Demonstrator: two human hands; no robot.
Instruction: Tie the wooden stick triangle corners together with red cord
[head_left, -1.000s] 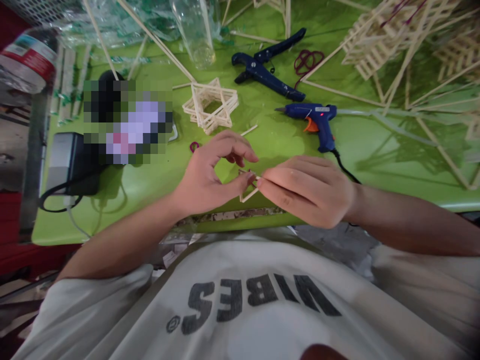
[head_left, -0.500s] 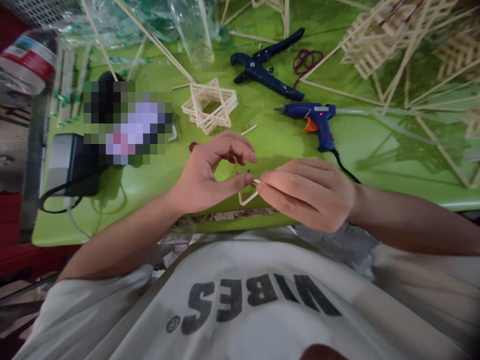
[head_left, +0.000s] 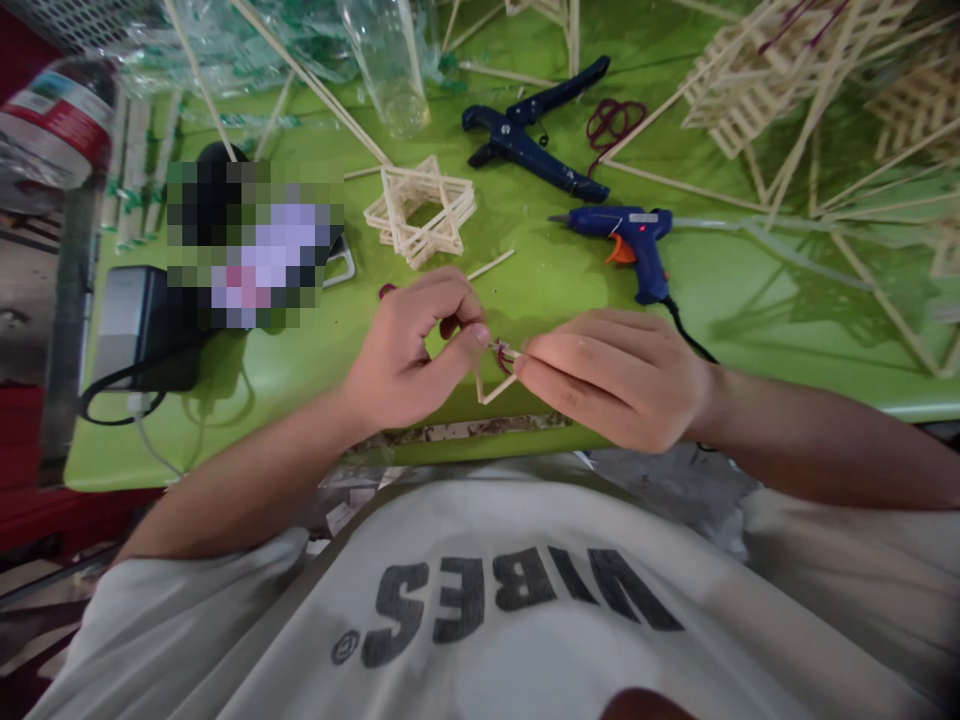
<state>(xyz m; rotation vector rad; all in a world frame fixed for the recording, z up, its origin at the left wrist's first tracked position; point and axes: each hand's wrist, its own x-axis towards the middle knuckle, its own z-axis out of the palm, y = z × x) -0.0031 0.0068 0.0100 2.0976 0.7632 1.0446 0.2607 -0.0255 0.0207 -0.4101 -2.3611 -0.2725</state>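
Observation:
My right hand [head_left: 622, 375] pinches a small frame of thin wooden sticks [head_left: 496, 390] near one corner. Around the frame's upper stick passes a dark red cord [head_left: 504, 356], hanging in a small loop. Thumb and forefinger of my left hand [head_left: 420, 355] are closed on the cord beside that stick; the exact grip is partly hidden by the fingertips. Another bit of the cord shows behind my left knuckles. Just beyond the hands lie a loose short stick [head_left: 492, 265] and a star made of stacked wooden sticks [head_left: 421, 212].
A blue glue gun [head_left: 626, 240] with a lit red light lies beyond my right hand, its cable running under my forearm. Farther back are a dark blue cutter [head_left: 525, 140], a clear plastic cup [head_left: 390, 75] and stick structures [head_left: 750, 90]. A black power brick [head_left: 150, 330] sits left.
My left fingers have closed from an open curl into a pinch at the cord. The cord's loop now shows below the stick. My right hand has shifted only slightly.

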